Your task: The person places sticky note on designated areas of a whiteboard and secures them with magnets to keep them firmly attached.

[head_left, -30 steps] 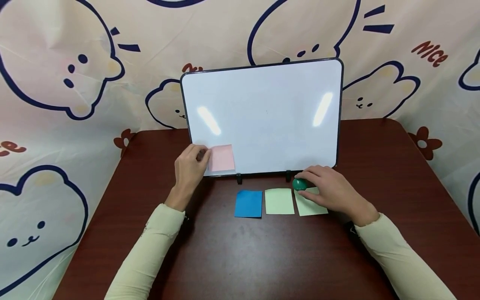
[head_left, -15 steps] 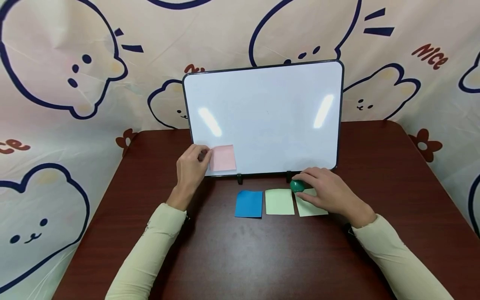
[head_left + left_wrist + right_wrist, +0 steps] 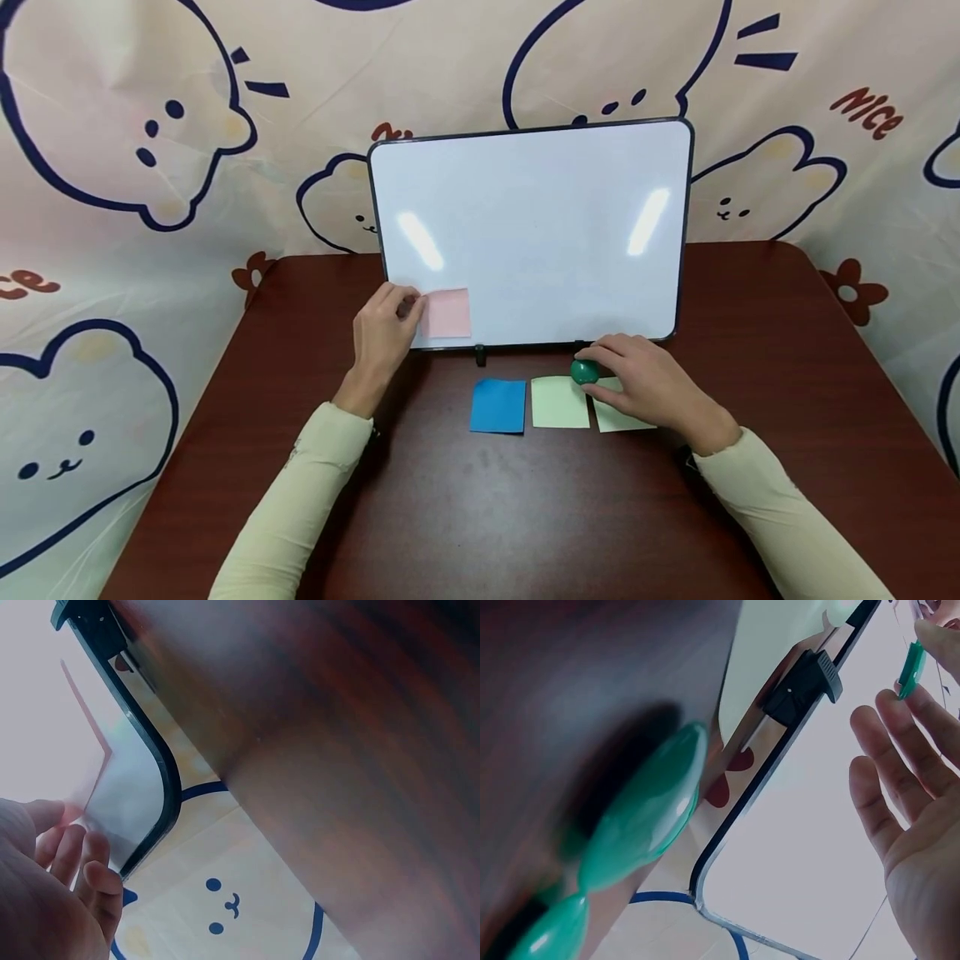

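Observation:
Between thumb and fingers, my left hand (image 3: 381, 329) pinches the left edge of a pink sticky note (image 3: 448, 314). The note lies against the lower left corner of a whiteboard (image 3: 536, 217). In the left wrist view the thumb and fingertips meet at the edge of the pale pink sheet (image 3: 45, 735). My right hand (image 3: 648, 379) holds a round glossy green disc (image 3: 583, 372) by its sides, over the gap between two pale green sticky notes, just below the board. In the right wrist view the disc (image 3: 911, 671) shows nearly edge-on at the fingertips.
On the dark wooden table (image 3: 480, 517) lie a blue sticky note (image 3: 498, 407), a pale green note (image 3: 558, 404) and another pale green note (image 3: 622, 417) partly under the right hand. Black clips (image 3: 481, 356) support the board's lower edge. A printed cloth (image 3: 795, 92) hangs behind.
My right hand has shifted slightly left with the green disc, from over the right pale green note to the gap between the two. My left hand stays at the pink note.

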